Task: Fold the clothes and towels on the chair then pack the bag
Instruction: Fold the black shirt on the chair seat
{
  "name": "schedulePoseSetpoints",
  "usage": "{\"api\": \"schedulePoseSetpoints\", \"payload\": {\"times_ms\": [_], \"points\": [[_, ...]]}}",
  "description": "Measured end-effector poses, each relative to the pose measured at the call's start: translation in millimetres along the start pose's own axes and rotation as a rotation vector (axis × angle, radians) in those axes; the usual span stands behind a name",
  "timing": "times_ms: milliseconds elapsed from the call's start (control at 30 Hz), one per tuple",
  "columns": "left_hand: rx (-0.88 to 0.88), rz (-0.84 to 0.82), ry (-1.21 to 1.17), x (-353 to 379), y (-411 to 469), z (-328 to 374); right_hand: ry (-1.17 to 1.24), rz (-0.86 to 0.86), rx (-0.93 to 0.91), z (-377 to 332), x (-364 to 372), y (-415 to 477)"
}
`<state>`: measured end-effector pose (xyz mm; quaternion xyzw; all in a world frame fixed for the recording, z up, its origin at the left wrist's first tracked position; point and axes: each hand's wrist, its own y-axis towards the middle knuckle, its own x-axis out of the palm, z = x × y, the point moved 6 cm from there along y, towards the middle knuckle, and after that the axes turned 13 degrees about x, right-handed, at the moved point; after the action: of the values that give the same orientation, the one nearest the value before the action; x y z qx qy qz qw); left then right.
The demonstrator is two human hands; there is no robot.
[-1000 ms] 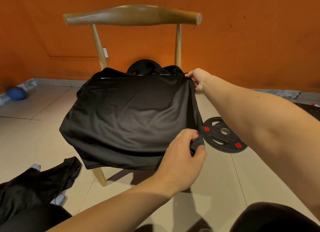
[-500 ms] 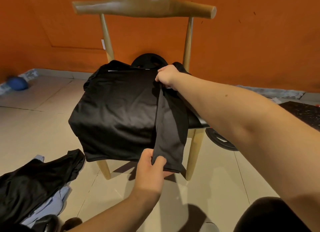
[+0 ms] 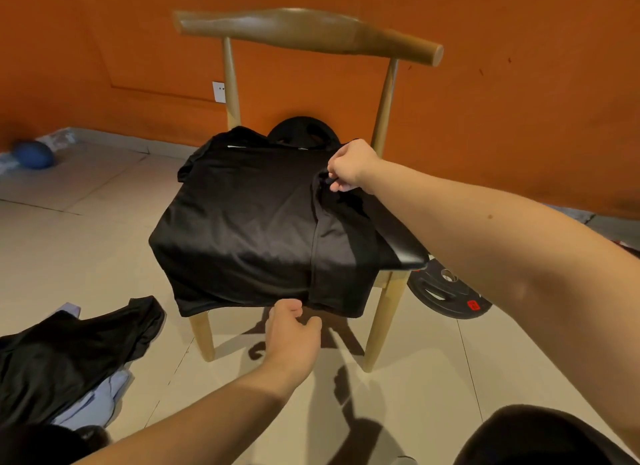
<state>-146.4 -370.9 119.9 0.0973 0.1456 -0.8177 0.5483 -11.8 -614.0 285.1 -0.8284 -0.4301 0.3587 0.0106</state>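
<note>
A black shirt (image 3: 249, 229) lies spread over the seat of a wooden chair (image 3: 304, 28), its right side folded in as a strip toward the middle. My right hand (image 3: 349, 166) is at the far end of that folded strip and pinches the fabric. My left hand (image 3: 294, 329) is just below the shirt's front hem. Its thumb touches the hem, its fingers are loosely curled, and no cloth is between them. A heap of black clothing (image 3: 69, 353) on top of a pale blue cloth (image 3: 93, 405) lies on the floor at the left.
A black weight plate (image 3: 450, 291) lies on the tiled floor beside the chair's right front leg. A dark round object (image 3: 301, 132) stands behind the seat against the orange wall. A blue ball (image 3: 34, 154) sits far left. My dark-clad knee (image 3: 536, 437) fills the bottom right.
Both hands carried the shirt's right edge over toward the middle and laid it down as a fold. My left hand has let go of the hem.
</note>
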Motion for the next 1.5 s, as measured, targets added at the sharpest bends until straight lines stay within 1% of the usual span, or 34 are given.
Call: {"api": "schedulePoseSetpoints", "payload": {"times_ms": [100,200,333,433,533,633,700,767,833,867,900,933,1000,1033,1100,1167,1233,1267,1333,1400,1433,1500], "points": [[0.192,0.060,0.011,-9,14,39,0.021,0.102,0.024,6,-30,4],[0.350,0.061,0.036,-17,36,85,-0.022,0.238,0.088,22,-65,8],[0.427,0.080,0.118,-19,90,136,-0.153,0.304,0.128,45,-89,21],[0.453,0.076,0.189,-14,141,163,-0.155,0.322,0.159,57,-94,41],[0.506,0.053,0.308,-4,189,181,-0.153,0.281,0.240,69,-90,75],[0.597,-0.007,0.497,12,228,194,-0.044,0.188,0.306,76,-84,100],[0.645,-0.100,0.624,28,248,199,0.043,0.164,0.344,81,-83,117],[0.674,-0.205,0.716,44,262,203,-0.034,0.197,0.357,83,-87,131],[0.694,-0.278,0.789,59,275,204,-0.184,0.261,0.320,77,-95,140],[0.703,-0.303,0.816,64,281,205,-0.210,0.279,0.295,71,-99,145],[0.716,-0.314,0.837,68,286,206,-0.200,0.276,0.259,64,-101,150],[0.710,-0.329,0.850,72,289,206,-0.141,0.252,0.224,55,-102,151],[0.670,-0.363,0.809,76,295,208,0.074,0.144,0.177,38,-100,154],[0.649,-0.365,0.750,77,299,210,0.211,0.066,0.180,28,-97,155],[0.599,-0.380,0.602,78,306,213,0.444,-0.076,0.188,7,-89,158],[0.581,-0.366,0.406,75,314,216,0.583,-0.175,0.180,-16,-79,163],[0.562,-0.305,0.220,65,320,222,0.619,-0.222,0.161,-35,-70,169],[0.544,-0.242,0.149,58,325,223,0.611,-0.233,0.152,-44,-65,173],[0.537,-0.105,0.044,40,333,231,0.581,-0.281,0.134,-59,-56,177],[0.527,-0.015,-0.032,26,344,233,0.559,-0.323,0.106,-70,-50,179],[0.497,0.020,-0.068,21,349,231,0.552,-0.297,0.082,-73,-50,182],[0.412,0.068,-0.152,12,358,220,0.508,-0.115,0.022,-72,-59,193]]}}
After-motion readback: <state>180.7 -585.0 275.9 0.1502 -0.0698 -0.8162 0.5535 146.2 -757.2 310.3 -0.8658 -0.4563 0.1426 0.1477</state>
